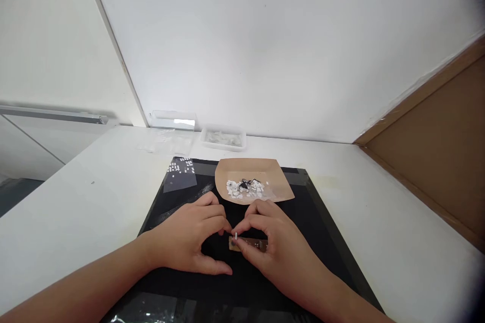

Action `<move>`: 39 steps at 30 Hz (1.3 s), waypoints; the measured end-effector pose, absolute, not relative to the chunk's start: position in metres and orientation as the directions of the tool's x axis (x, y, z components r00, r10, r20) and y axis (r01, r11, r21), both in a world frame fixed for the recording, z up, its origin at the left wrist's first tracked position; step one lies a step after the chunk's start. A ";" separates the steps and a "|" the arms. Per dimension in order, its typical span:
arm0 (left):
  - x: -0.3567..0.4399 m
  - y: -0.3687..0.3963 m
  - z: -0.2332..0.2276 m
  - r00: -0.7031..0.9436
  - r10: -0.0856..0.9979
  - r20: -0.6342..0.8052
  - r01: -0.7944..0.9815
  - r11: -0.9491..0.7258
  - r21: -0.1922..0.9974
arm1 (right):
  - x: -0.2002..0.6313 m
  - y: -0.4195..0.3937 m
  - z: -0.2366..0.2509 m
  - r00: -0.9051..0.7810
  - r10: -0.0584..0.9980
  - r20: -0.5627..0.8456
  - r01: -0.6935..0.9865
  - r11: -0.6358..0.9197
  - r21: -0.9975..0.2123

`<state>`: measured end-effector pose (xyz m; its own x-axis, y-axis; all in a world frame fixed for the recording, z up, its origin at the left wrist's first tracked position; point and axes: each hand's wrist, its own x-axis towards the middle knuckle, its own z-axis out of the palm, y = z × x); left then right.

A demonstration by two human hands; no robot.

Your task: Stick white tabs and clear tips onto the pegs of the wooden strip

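Note:
My right hand (276, 237) pinches a tiny white piece (236, 236) between thumb and index finger. Beneath its fingertips lies a short brown strip (234, 247) with small bits along it, partly covered by that hand. My left hand (197, 232) rests over the black mat (220, 290), its thumb spread wide from the fingers. Its fingertips come close to the white piece; whether they touch it I cannot tell. Just beyond both hands sits a brown paper tray (278, 179) bearing a heap of small white and black scraps (246, 187).
A dark sheet with many white stickers (180, 174) lies at the mat's far left corner. Behind it are clear plastic bags (166, 141) and a translucent box (223, 139) against the white wall. A brown board (435, 136) stands along the right side.

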<state>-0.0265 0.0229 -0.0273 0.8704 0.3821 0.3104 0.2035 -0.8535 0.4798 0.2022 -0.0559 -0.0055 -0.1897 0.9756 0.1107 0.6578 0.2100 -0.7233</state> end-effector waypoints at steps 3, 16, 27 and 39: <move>-0.025 0.020 -0.028 0.858 0.401 0.320 0.227 -0.857 0.463 | 0.200 -0.056 -0.008 -0.210 0.974 0.084 0.667 0.206 -0.716; -0.022 0.017 -0.035 0.833 0.468 0.296 0.272 -0.811 0.518 | 0.199 -0.055 -0.011 -0.242 0.966 0.089 0.777 0.248 -0.579; -0.022 0.014 -0.036 0.815 0.493 0.305 0.282 -0.796 0.535 | 0.202 -0.056 -0.009 -0.266 0.959 0.101 0.795 0.277 -0.540; -0.022 0.015 -0.036 0.819 0.500 0.281 0.286 -0.781 0.555 | 0.219 -0.050 0.003 -0.298 0.954 0.042 0.852 0.285 -0.439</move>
